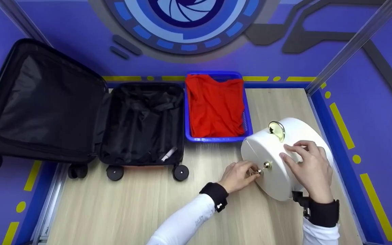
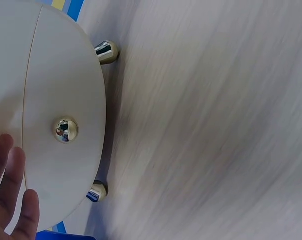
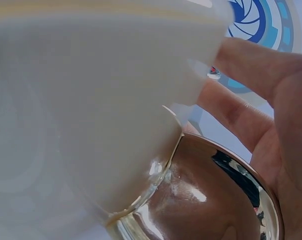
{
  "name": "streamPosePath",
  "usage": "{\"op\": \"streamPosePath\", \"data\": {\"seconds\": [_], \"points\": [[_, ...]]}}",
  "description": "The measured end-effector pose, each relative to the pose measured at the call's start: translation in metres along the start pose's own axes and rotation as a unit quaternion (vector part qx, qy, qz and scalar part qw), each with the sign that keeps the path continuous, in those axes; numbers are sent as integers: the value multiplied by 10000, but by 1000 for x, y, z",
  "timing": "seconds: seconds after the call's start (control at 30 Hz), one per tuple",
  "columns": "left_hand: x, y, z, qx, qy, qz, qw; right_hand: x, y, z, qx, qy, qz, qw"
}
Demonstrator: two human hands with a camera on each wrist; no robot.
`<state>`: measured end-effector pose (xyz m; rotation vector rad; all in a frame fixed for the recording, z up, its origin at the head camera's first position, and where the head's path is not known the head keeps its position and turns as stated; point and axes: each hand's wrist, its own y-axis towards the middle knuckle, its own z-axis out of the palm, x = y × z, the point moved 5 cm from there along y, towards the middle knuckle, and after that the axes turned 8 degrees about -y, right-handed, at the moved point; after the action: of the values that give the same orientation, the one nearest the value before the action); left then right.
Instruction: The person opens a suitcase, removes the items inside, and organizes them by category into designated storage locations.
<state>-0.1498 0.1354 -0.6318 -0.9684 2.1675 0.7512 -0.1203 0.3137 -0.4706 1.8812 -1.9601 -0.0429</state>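
A white rounded case (image 1: 275,185) with gold fittings stands at the table's right. Its flat front bears two gold knobs; the farther knob (image 1: 267,165) is untouched. My left hand (image 1: 238,176) pinches the nearer knob (image 1: 259,171) between thumb and finger. In the left wrist view, a seam runs down the front beside a gold knob (image 2: 66,130), and two gold feet (image 2: 107,52) stick out at the side. My right hand (image 1: 307,166) rests on the rounded top with arched fingers, thumb and forefinger apart. Near that palm is a shiny gold curved piece (image 3: 215,192); another gold curved piece (image 1: 277,131) is farther back.
A black suitcase (image 1: 141,158) lies open at the left, its lid (image 1: 46,112) raised, with a small white item (image 1: 168,154) inside. Beside it a blue basket (image 1: 248,127) holds a red cloth (image 1: 214,105). Blue walls border the wooden table (image 1: 124,207).
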Motion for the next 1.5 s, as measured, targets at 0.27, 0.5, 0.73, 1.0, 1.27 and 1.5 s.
{"op": "streamPosePath", "data": {"seconds": [0.27, 0.5, 0.73, 1.0, 1.27, 1.5], "points": [[15, 0, 5, 226, 272, -671, 9971, 0, 1, 0, 29, 8, 38, 10000], [25, 1, 15, 382, 358, -1194, 9915, 2, 2, -1, 30, 30, 32, 10000], [29, 3, 22, 408, 588, -1325, 9886, 4, 2, -1, 31, 58, -15, 10000], [30, 2, 29, 336, 465, -1405, 9884, 2, 2, -2, 26, 47, 41, 10000], [28, 0, 33, 470, 240, -1591, 9858, 1, 1, -1, 22, 26, 23, 10000], [26, 0, 33, 521, 26, -1436, 9883, 0, 0, 0, 78, 28, 90, 9999]]}}
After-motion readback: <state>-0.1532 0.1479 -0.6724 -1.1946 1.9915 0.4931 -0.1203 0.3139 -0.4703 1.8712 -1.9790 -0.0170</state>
